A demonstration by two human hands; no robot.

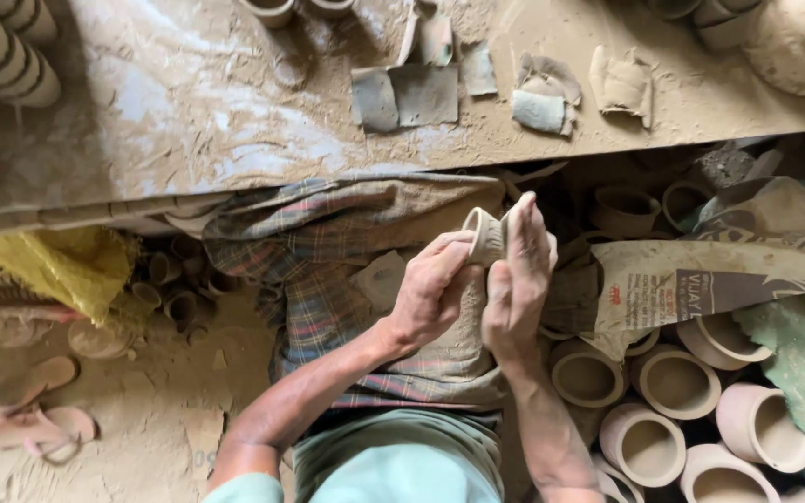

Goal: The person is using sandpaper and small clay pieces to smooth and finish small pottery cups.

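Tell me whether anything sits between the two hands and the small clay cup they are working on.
Nothing visible does. The left hand and right hand both close directly on the small clay cup, held above the checked cloth on the lap. The finished pots lie off to the right.

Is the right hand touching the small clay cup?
Touching. The head view shows the right hand pressed flat against the side of the small clay cup, with the left hand gripping it from the other side.
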